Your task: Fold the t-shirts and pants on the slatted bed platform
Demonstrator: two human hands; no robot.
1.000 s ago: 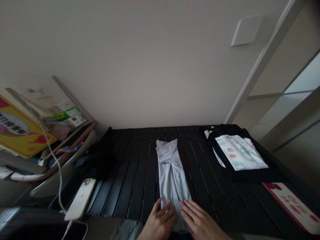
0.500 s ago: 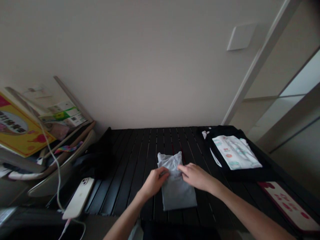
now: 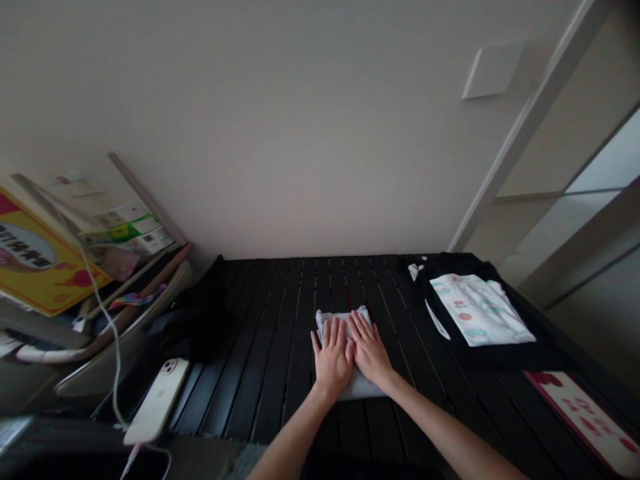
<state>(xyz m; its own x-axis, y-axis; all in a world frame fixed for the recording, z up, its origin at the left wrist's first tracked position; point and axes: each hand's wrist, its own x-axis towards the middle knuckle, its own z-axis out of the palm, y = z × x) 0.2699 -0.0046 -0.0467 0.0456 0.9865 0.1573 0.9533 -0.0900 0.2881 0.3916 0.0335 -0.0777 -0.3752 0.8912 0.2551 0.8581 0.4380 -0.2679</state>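
A folded light grey garment (image 3: 363, 389) lies on the black slatted table (image 3: 270, 347), mostly covered by my hands. My left hand (image 3: 333, 357) rests flat on its left part with the fingers stretched forward and somewhat spread. Beside it, my right hand (image 3: 369, 350) lies flat on the right part, fingers pointing to the far edge. The thumbs meet or nearly meet in the middle. Only the cloth's far edge and its near right corner show around the hands.
At the right lies a white patterned folded cloth (image 3: 480, 310) on black fabric (image 3: 500, 357). A red-and-white flat case (image 3: 587, 413) is nearer. At the left are a white phone (image 3: 157, 400) on a cable, dark fabric (image 3: 190, 327) and a bin with a yellow package (image 3: 40, 260).
Both hands went from pinching the grey garment's upper part to lying flat on it with fingers extended. They have come closer together. The view has shifted slightly.
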